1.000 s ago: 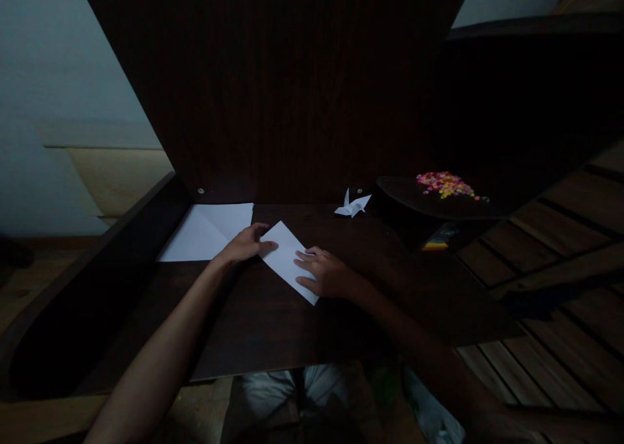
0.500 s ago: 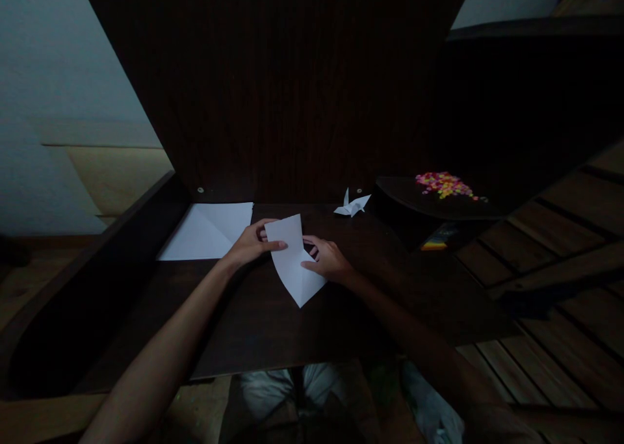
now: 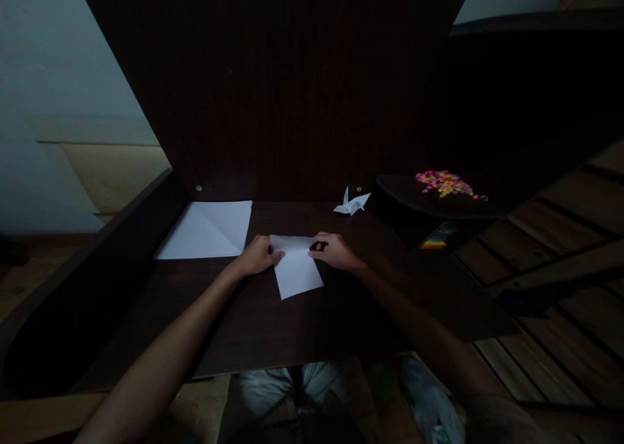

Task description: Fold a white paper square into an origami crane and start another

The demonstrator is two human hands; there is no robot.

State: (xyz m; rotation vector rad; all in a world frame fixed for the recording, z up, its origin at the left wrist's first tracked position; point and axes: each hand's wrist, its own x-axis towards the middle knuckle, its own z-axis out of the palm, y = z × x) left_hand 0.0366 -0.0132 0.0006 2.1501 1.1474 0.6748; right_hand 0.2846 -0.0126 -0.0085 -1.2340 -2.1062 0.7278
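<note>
A white sheet of paper [image 3: 298, 272], roughly square, is held between both hands just above the dark desk. My left hand [image 3: 259, 255] pinches its upper left edge, thumb on the near face and fingers behind. At the upper right edge, my right hand [image 3: 334, 250] grips with thumb and curled fingers. Beyond the right hand stands a folded white paper crane [image 3: 351, 203]. To the left lies a stack of white paper [image 3: 207, 229], its top sheet marked by a diagonal crease.
The dark wooden desk [image 3: 253, 340] has a raised side panel [image 3: 88, 288] on the left and a tall back panel [image 3: 292, 93]. A corner shelf [image 3: 400, 187] at right carries a pile of small colourful pieces [image 3: 447, 184]. Below it sits a yellow-and-blue item [image 3: 433, 244].
The paper has turned from a pointed, partly opened shape into a flatter square with its lower edge toward me. Both hands have shifted to its upper side edges.
</note>
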